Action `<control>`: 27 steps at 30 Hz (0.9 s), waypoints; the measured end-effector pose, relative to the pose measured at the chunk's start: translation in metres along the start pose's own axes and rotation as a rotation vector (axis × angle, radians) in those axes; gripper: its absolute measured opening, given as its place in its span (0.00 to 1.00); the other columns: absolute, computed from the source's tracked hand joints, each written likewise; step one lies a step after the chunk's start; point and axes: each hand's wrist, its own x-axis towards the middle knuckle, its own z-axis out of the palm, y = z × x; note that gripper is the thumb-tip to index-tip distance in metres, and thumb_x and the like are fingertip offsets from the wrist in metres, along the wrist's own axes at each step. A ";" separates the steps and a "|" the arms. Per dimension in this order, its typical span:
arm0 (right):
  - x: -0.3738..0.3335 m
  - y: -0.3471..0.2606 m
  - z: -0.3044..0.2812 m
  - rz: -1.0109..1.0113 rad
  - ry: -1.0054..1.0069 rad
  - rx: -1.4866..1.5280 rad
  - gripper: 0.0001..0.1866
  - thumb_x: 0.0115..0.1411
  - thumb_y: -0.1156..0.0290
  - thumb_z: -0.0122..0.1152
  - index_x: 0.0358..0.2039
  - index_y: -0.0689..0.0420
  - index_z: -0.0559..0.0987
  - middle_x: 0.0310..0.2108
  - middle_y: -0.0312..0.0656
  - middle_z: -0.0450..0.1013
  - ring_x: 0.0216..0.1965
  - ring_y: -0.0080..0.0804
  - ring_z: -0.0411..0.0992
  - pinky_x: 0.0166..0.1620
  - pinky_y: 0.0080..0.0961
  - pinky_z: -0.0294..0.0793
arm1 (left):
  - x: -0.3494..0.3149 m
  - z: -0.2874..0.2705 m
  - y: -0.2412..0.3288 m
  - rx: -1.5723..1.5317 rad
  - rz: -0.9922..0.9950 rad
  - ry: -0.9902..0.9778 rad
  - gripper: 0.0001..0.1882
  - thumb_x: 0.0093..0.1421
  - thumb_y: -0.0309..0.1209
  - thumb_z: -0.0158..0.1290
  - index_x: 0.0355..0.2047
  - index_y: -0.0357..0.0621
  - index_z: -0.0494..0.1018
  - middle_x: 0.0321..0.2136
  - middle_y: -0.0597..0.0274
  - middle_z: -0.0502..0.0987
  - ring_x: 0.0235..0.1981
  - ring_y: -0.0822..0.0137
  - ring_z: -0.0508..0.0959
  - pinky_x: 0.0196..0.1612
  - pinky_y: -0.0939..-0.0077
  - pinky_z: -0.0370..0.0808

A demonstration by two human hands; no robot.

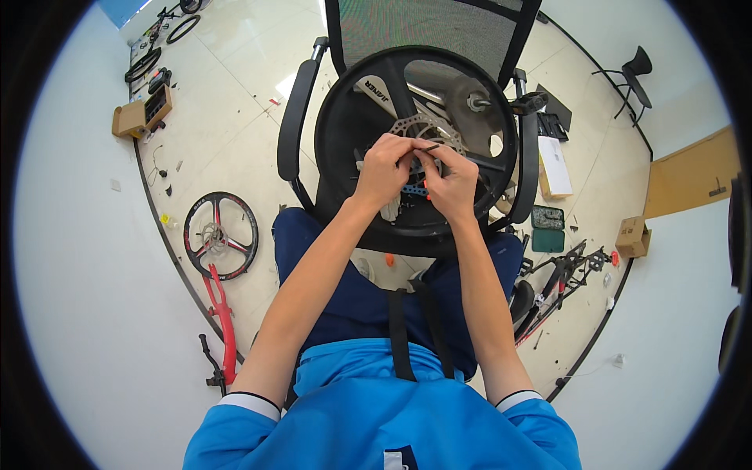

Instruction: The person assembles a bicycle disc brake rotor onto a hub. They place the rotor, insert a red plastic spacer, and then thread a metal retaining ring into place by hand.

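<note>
A black spoked wheel (326,168) lies flat on the seat of a black mesh-backed chair (427,31) in front of me. Over its hub, next to a silver brake rotor (415,124), my left hand (382,169) and my right hand (453,185) meet with fingers pinched together. A small, thin dark piece (430,147) shows between the fingertips; its kind is too small to make out. Beneath the hands, the hub and part of the rotor are hidden. A white crank-like part (377,90) and other metal parts show through the spokes.
On the floor at left lie another wheel (249,227) and a red frame part (223,313). To the right are a green tool case (547,239), a white box (554,168), a bike frame (560,278) and a cardboard box (633,237). The chair's armrests (296,117) flank the wheel.
</note>
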 end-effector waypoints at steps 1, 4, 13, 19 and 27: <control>0.000 0.001 0.002 -0.020 0.010 -0.013 0.10 0.57 0.83 0.65 0.40 0.63 0.85 0.37 0.44 0.83 0.38 0.28 0.81 0.43 0.22 0.78 | 0.002 -0.002 0.001 0.005 0.010 -0.020 0.12 0.51 0.18 0.59 0.37 0.39 0.81 0.34 0.56 0.82 0.37 0.55 0.80 0.40 0.64 0.78; -0.004 -0.002 0.007 0.005 0.041 0.013 0.10 0.57 0.83 0.66 0.40 0.62 0.86 0.37 0.44 0.84 0.37 0.27 0.82 0.41 0.21 0.78 | 0.000 -0.005 0.002 0.032 0.006 0.086 0.13 0.51 0.16 0.59 0.38 0.40 0.82 0.34 0.57 0.83 0.34 0.60 0.81 0.33 0.71 0.78; 0.004 -0.011 -0.006 0.082 0.119 0.002 0.08 0.55 0.81 0.69 0.36 0.63 0.86 0.33 0.44 0.83 0.33 0.30 0.81 0.38 0.21 0.78 | 0.003 -0.008 0.010 -0.115 -0.226 0.027 0.09 0.56 0.22 0.63 0.38 0.39 0.83 0.32 0.58 0.83 0.30 0.68 0.82 0.34 0.79 0.78; 0.020 0.000 -0.051 -0.018 -0.198 -0.351 0.06 0.56 0.72 0.70 0.35 0.56 0.86 0.27 0.38 0.75 0.25 0.33 0.75 0.30 0.27 0.73 | -0.006 -0.021 0.000 -0.269 -0.488 0.004 0.09 0.62 0.27 0.60 0.40 0.36 0.83 0.32 0.59 0.84 0.30 0.75 0.81 0.35 0.81 0.77; 0.052 0.014 -0.050 -0.295 -0.455 -0.492 0.08 0.56 0.73 0.67 0.38 0.55 0.86 0.30 0.40 0.76 0.31 0.42 0.77 0.35 0.33 0.76 | 0.018 -0.021 -0.007 -0.139 -0.245 -0.286 0.11 0.59 0.26 0.62 0.42 0.36 0.82 0.30 0.58 0.81 0.28 0.71 0.81 0.33 0.78 0.76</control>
